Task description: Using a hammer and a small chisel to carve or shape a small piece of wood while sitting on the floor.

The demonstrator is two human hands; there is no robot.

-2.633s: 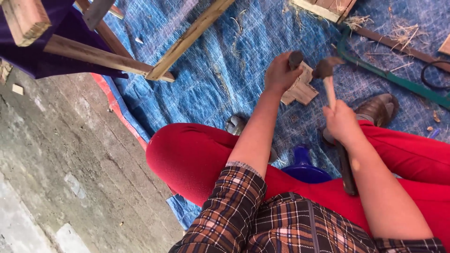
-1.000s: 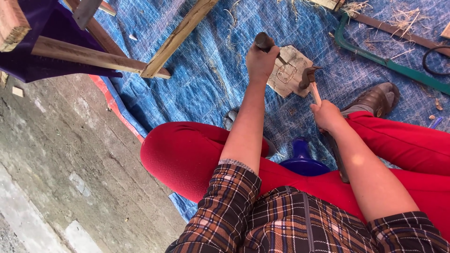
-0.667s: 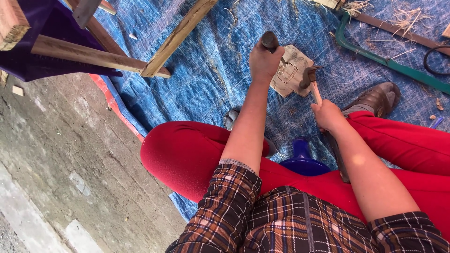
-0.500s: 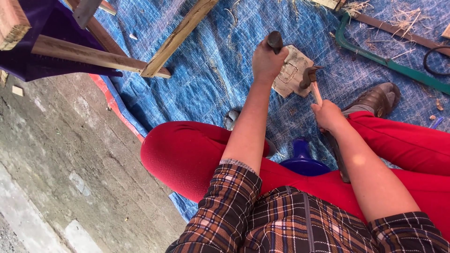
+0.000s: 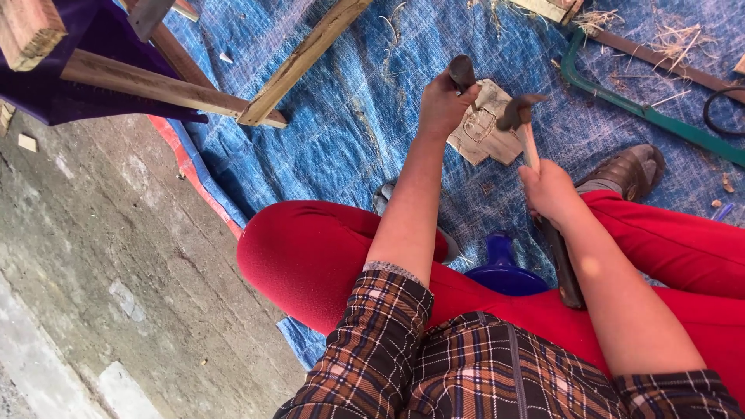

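A blue woven tarp [image 5: 334, 132] spread over bare concrete floor [image 5: 101, 295] carries a carved wooden piece [image 5: 485, 124], scattered shavings [image 5: 675, 39] and a green-framed saw [image 5: 644, 116].

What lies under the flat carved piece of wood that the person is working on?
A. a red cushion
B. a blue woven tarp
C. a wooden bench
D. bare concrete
B: the carved wood piece rests flat on the blue tarp, beyond the person's red-clad legs.

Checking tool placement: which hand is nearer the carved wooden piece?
Left. The left hand sits at the carved wooden piece's left edge; the right hand is below it, holding a hammer.
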